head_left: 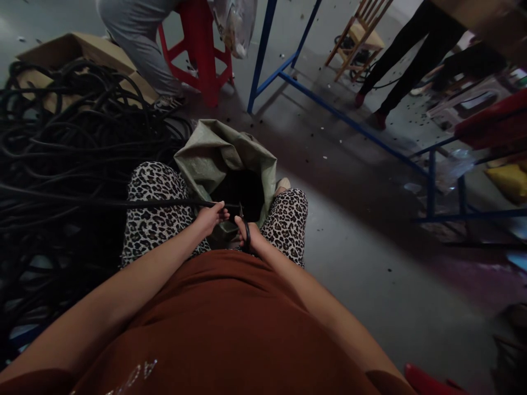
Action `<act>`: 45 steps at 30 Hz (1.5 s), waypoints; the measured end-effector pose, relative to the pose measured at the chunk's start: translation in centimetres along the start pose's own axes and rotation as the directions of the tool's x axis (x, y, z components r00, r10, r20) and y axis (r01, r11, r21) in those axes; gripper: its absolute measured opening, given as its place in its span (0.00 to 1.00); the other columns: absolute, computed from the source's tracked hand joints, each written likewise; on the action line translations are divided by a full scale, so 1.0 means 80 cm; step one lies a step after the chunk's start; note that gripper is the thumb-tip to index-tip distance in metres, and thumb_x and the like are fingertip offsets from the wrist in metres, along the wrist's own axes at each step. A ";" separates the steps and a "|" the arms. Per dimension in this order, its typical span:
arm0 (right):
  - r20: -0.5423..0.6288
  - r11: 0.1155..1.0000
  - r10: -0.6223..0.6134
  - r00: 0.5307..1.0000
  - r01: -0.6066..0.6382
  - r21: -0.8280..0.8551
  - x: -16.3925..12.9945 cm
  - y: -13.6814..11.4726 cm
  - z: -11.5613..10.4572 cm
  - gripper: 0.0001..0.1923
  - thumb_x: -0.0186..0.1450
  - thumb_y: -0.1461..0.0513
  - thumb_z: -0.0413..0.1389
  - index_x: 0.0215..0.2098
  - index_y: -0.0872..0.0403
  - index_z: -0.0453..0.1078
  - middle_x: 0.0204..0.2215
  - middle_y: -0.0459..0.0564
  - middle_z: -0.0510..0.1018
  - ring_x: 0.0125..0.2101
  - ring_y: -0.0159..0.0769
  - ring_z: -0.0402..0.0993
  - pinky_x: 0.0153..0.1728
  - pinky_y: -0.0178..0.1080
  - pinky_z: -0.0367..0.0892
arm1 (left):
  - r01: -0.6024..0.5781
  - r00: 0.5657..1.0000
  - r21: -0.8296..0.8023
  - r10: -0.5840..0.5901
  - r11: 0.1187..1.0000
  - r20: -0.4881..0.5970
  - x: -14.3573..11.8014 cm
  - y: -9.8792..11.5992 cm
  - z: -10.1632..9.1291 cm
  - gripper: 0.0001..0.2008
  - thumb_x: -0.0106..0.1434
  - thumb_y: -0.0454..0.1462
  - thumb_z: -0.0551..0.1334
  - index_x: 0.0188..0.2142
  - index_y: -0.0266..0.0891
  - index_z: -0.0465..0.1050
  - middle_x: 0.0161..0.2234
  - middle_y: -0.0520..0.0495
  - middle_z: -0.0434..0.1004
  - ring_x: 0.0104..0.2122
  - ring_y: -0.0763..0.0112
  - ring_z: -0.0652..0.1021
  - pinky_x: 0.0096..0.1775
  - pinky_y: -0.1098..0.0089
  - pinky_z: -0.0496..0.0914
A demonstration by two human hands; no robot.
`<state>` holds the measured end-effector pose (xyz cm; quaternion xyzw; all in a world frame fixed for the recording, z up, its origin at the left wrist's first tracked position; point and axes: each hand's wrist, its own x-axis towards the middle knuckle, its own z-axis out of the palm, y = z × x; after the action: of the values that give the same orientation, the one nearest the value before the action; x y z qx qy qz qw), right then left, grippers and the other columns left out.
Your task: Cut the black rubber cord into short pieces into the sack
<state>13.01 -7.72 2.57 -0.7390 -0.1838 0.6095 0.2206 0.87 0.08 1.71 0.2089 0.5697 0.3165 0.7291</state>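
My left hand (211, 215) pinches a thin black cable (102, 202) that runs in from the left across my leopard-print knee. Close beside it, my right hand (248, 234) grips black-handled scissors (246, 237), whose blades sit at the cable's end. Both hands hover over the dark mouth of a green woven sack (214, 153) standing between my knees. What lies inside the sack is too dark to make out.
A big tangle of black cables (61, 142) fills the floor on my left, with a cardboard box (82, 49) behind it. Ahead are a red stool (201, 49) with a seated person, a blue metal frame (329, 109), a wooden chair (362, 33) and another person's legs (403, 60).
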 end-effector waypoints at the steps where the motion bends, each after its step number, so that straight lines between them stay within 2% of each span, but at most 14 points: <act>1: 0.004 1.000 0.002 1.000 -0.002 -0.004 -0.001 -0.001 0.000 0.25 0.65 0.46 0.50 0.24 0.58 0.64 0.10 0.42 0.63 0.07 0.26 0.59 0.07 0.28 0.55 | -0.002 1.000 0.001 0.002 1.000 0.000 0.000 0.000 0.000 0.08 0.56 0.34 0.64 0.30 0.36 0.64 0.20 0.50 0.72 0.19 0.71 0.75 0.27 0.68 0.72; 12: -0.008 0.998 0.002 1.000 -0.002 0.065 -0.007 -0.003 -0.003 0.25 0.65 0.46 0.51 0.23 0.58 0.62 0.10 0.41 0.61 0.07 0.23 0.57 0.07 0.26 0.52 | -0.038 0.999 -0.023 0.037 0.999 -0.033 0.006 0.001 -0.004 0.08 0.56 0.34 0.64 0.31 0.35 0.65 0.20 0.50 0.72 0.19 0.71 0.75 0.27 0.67 0.72; 17: 0.103 0.985 0.082 0.991 -0.097 0.142 -0.013 -0.002 -0.005 0.28 0.65 0.41 0.46 0.27 0.58 0.63 0.14 0.44 0.66 0.09 0.27 0.63 0.09 0.28 0.55 | -0.050 0.999 -0.053 0.048 0.997 -0.023 0.008 0.002 -0.005 0.09 0.56 0.35 0.64 0.31 0.36 0.64 0.21 0.50 0.72 0.19 0.71 0.75 0.29 0.66 0.72; 24: 0.184 0.993 0.056 0.981 -0.074 0.095 -0.016 0.001 -0.001 0.29 0.67 0.42 0.42 0.32 0.60 0.64 0.18 0.49 0.71 0.13 0.30 0.69 0.11 0.28 0.56 | -0.053 0.999 -0.083 0.052 0.995 -0.003 0.007 0.004 -0.004 0.08 0.56 0.34 0.63 0.31 0.36 0.64 0.21 0.50 0.72 0.19 0.70 0.76 0.29 0.66 0.72; 45: 0.161 0.991 0.022 0.987 -0.043 0.127 -0.014 -0.006 0.004 0.26 0.67 0.44 0.46 0.31 0.59 0.64 0.17 0.47 0.71 0.14 0.30 0.69 0.16 0.30 0.64 | 0.007 1.000 -0.102 -0.004 0.995 0.030 0.000 0.003 0.000 0.07 0.57 0.34 0.64 0.30 0.36 0.64 0.21 0.50 0.72 0.20 0.70 0.76 0.30 0.66 0.73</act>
<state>12.46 -7.86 3.69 -0.6748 -0.1485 0.6809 0.2429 0.84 0.22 1.89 0.1747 0.5423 0.3399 0.7482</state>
